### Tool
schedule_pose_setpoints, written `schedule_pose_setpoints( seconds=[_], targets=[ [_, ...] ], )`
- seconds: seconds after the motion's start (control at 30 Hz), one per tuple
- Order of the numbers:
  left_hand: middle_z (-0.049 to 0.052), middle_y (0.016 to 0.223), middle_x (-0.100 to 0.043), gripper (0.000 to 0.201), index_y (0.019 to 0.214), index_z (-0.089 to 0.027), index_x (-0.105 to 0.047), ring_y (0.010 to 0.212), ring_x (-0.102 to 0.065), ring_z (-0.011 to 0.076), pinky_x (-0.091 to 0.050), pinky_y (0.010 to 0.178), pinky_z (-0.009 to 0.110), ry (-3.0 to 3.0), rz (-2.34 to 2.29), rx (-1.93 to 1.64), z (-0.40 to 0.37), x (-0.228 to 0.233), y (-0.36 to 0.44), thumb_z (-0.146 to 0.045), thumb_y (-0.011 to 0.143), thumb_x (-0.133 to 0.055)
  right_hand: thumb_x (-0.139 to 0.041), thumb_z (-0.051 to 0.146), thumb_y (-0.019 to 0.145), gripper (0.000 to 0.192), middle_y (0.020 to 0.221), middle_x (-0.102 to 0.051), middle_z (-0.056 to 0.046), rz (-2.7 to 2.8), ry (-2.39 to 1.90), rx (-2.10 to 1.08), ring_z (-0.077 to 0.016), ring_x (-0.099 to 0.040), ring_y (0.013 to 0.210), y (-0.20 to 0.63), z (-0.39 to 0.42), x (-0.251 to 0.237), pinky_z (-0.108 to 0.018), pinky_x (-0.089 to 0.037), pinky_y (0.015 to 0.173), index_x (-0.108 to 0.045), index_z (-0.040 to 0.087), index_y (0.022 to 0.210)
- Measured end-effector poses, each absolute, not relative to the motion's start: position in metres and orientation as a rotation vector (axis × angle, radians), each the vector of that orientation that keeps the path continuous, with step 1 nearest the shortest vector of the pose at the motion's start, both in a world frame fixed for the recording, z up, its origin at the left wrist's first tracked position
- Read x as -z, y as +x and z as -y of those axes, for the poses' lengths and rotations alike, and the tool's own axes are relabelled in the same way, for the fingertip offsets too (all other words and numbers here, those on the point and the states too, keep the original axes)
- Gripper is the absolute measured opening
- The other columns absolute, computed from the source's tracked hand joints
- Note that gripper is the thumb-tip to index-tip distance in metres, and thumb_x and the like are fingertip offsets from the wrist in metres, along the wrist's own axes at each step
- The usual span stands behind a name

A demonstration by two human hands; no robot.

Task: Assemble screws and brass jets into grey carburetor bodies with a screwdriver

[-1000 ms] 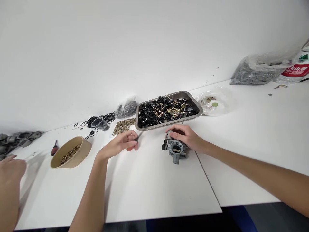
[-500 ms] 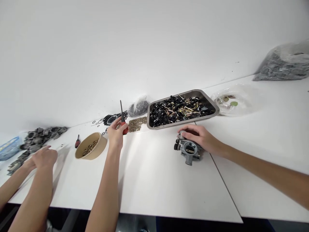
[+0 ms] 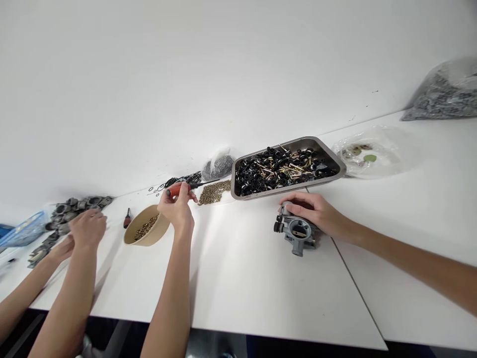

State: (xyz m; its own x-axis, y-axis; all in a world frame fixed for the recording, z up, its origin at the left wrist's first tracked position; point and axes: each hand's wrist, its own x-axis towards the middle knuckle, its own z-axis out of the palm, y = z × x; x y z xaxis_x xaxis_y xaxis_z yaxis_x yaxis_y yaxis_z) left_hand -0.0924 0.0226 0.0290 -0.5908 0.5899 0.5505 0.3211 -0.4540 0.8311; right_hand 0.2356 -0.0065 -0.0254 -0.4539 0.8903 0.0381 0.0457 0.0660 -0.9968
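The left hand (image 3: 176,208) is clamped on a red screwdriver (image 3: 178,189) above the table (image 3: 242,273); the right hand (image 3: 316,213) grips a grey metal part (image 3: 299,230)

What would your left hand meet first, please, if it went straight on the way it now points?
Probably the heap of thin black rings, just beyond the left hand and the red-handled screwdriver it holds. The hand hides part of that spot; its height is hard to judge, so it might pass over.

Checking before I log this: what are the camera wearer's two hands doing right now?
Left hand: closed, holding a red-handled screwdriver.
Right hand: fingers curled over the top of the grey carburetor, holding it.
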Motion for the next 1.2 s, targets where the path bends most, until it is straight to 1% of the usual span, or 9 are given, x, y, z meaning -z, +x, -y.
schedule_pose_setpoints(
  seconds=[0.13,0.33,0.57,0.77,0.9,1.1,1.2],
  targets=[
    [-0.001,0.072,-0.058,0.025,0.081,-0.014,-0.059,0.043,-0.051,0.0091,-0.043,0.039,0.025,1.455,-1.633,-2.055,-0.02,-0.025,-0.088,-0.037,0.076,-0.069,-0.06,0.053,0.088,0.039,0.096,-0.068,-0.007,1.62,-0.948,-1.467,-0.0196,-0.064,0.084,0.235,0.007,0.025,-0.028,-0.051,0.07,-0.064,0.017,0.103],
    [-0.001,0.069,-0.056,0.025,0.084,-0.016,-0.06,0.046,-0.053,0.0107,-0.045,0.041,0.026,1.528,-1.738,-1.908,-0.02,-0.021,-0.088,-0.039,0.076,-0.069,-0.061,0.053,0.087,0.039,0.096,-0.068,-0.007,1.614,-0.957,-1.478,-0.0205,-0.065,0.085,0.235,0.007,0.025,-0.029,-0.052,0.071,-0.064,0.017,0.103],
    [0.0,0.073,-0.059,0.024,0.079,-0.015,-0.059,0.045,-0.051,0.0088,-0.043,0.04,0.025,1.526,-1.718,-1.968,-0.015,-0.032,-0.081,-0.037,0.075,-0.069,-0.06,0.052,0.088,0.038,0.095,-0.068,-0.007,1.627,-0.942,-1.458,-0.02,-0.064,0.084,0.235,0.006,0.025,-0.028,-0.051,0.07,-0.065,0.017,0.103],
    [0.0,0.068,-0.06,0.025,0.072,-0.014,-0.059,0.044,-0.052,0.0102,-0.043,0.039,0.026,1.491,-1.535,-2.102,-0.009,-0.046,-0.072,-0.034,0.072,-0.074,-0.06,0.049,0.089,0.036,0.094,-0.067,-0.006,1.613,-0.932,-1.459,-0.0177,-0.063,0.083,0.236,0.005,0.024,-0.027,-0.048,0.07,-0.065,0.016,0.103],
    [0.002,0.068,-0.062,0.022,0.072,-0.013,-0.063,0.042,-0.052,0.0123,-0.041,0.039,0.028,1.366,-1.4,-2.165,-0.004,-0.053,-0.068,-0.03,0.069,-0.078,-0.058,0.046,0.091,0.033,0.097,-0.066,-0.006,1.602,-0.91,-1.494,-0.0162,-0.062,0.084,0.237,0.005,0.023,-0.025,-0.047,0.069,-0.065,0.016,0.104],
    [0.002,0.068,-0.061,0.019,0.07,-0.014,-0.062,0.043,-0.052,0.0124,-0.04,0.041,0.028,1.284,-1.317,-2.103,0.0,-0.058,-0.071,-0.025,0.07,-0.077,-0.056,0.047,0.092,0.034,0.096,-0.066,-0.005,1.575,-0.923,-1.461,-0.015,-0.061,0.08,0.237,0.005,0.026,-0.025,-0.045,0.065,-0.067,0.018,0.105],
    [0.003,0.069,-0.061,0.019,0.071,-0.012,-0.062,0.043,-0.051,0.0114,-0.038,0.039,0.027,1.287,-1.256,-2.017,-0.001,-0.056,-0.068,-0.025,0.072,-0.075,-0.057,0.047,0.091,0.034,0.099,-0.066,-0.006,1.569,-0.945,-1.472,-0.0155,-0.061,0.082,0.236,0.004,0.026,-0.025,-0.046,0.065,-0.066,0.018,0.108]
  ],
)
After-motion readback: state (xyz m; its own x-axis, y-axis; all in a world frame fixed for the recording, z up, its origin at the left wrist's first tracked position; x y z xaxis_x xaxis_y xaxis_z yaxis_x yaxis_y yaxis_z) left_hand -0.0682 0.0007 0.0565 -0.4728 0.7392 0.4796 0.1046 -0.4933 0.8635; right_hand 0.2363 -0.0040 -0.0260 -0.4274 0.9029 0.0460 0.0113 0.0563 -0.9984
